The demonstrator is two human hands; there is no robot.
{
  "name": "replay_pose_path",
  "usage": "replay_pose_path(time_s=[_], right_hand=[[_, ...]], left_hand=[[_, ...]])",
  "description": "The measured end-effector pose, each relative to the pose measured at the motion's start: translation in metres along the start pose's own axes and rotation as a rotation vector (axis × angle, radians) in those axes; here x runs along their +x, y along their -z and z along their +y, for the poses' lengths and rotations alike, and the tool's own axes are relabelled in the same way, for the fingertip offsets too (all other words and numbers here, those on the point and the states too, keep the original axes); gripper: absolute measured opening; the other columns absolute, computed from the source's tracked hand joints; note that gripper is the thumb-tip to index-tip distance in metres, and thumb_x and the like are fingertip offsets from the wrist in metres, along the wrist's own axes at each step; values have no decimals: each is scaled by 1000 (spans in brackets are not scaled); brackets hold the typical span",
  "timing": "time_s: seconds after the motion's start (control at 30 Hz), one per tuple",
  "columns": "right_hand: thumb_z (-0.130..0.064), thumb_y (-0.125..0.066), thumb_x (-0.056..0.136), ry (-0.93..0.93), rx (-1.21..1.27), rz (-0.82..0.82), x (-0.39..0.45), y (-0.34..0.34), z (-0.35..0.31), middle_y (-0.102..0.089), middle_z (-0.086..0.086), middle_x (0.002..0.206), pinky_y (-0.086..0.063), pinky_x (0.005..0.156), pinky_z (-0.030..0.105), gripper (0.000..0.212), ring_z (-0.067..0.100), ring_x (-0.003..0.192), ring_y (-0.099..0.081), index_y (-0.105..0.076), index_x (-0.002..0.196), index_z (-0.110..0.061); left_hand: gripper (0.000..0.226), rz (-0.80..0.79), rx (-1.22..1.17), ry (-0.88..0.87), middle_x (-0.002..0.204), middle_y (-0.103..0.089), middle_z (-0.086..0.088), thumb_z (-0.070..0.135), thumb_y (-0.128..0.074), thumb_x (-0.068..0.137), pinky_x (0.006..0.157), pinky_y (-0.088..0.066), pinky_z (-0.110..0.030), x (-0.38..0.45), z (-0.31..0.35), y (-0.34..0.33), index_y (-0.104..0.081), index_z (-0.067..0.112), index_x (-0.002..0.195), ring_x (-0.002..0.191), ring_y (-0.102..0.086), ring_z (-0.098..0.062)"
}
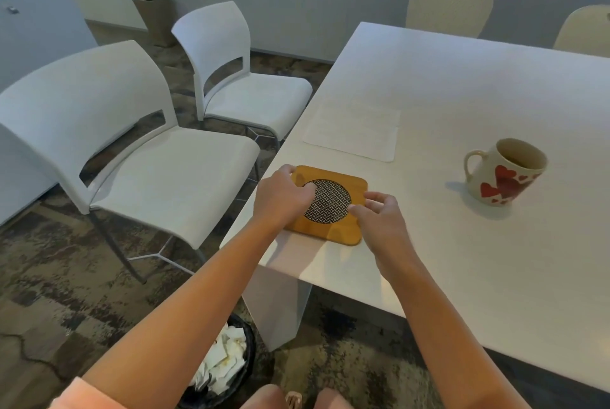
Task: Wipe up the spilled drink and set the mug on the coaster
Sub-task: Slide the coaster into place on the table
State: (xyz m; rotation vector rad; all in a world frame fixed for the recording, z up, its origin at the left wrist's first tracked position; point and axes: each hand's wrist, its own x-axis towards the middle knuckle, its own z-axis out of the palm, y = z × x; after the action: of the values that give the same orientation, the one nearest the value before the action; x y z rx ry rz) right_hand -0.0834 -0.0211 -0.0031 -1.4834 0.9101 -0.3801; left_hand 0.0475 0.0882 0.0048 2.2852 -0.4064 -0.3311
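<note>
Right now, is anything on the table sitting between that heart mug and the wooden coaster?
Nothing visible does. The mug stands apart on bare table; the right hand rests at the coaster's near side, and the napkin lies off that path.

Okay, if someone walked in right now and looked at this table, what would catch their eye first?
Probably the wooden coaster near the table's near-left corner, with the left hand and right hand both on it. Next, the heart-patterned mug standing upright off to the right, apart from the coaster. A white paper towel lies flat just beyond the coaster.
</note>
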Motion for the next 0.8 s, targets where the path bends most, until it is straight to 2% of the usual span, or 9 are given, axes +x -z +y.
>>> replay_pose_path(time_s=[0.07,0.13,0.2,0.3,0.43,0.57,0.8], right_hand=[[-22,-68,91,-15,19,22,2,5,2,-56,6,137,-54,84,35,36,22,118,-59,-48,121,-27],[-23,-69,90,-30,31,37,3,13,4,-57,5,133,-54,94,43,36,23,115,-61,-48,119,-27],[-23,-69,89,-38,46,59,5,22,6,-60,3,128,-53,92,40,34,21,112,-62,-47,115,-27],[-21,-70,88,-28,79,102,6,36,7,-62,-1,114,-52,79,32,28,16,103,-63,-47,100,-32],[-20,-69,89,-12,93,163,6,57,7,-62,-5,107,-48,68,27,27,11,95,-62,-47,99,-31],[-22,-70,88,-3,86,218,4,78,10,-62,-5,108,-50,72,29,26,14,98,-62,-47,97,-32],[-20,-69,88,6,81,298,0,108,17,-64,-5,109,-53,89,39,25,18,104,-63,-48,96,-33]], left_hand=[[55,-5,-56,15,108,-67,1,38,-60,83,73,-39,-25,-2,4,0,-53,23,136,87,-56,-13],[54,-11,-103,14,115,-68,1,38,-60,84,77,-39,-28,-4,9,-3,-53,24,136,91,-54,-14],[52,-31,-126,-6,113,-68,3,38,-61,85,78,-40,-28,-7,15,-6,-54,24,135,91,-55,-15],[50,-70,-137,-30,105,-65,6,38,-61,85,81,-43,-30,-9,27,-12,-55,24,133,92,-56,-16],[50,-123,-135,-41,91,-63,12,38,-62,85,89,-50,-35,-15,42,-22,-55,24,133,89,-59,-15],[48,-172,-151,-41,98,-65,7,38,-62,85,97,-51,-42,-24,54,-33,-55,25,131,99,-63,-20],[45,-231,-173,-46,106,-70,4,37,-62,84,97,-52,-43,-33,69,-51,-57,26,128,103,-65,-21]])
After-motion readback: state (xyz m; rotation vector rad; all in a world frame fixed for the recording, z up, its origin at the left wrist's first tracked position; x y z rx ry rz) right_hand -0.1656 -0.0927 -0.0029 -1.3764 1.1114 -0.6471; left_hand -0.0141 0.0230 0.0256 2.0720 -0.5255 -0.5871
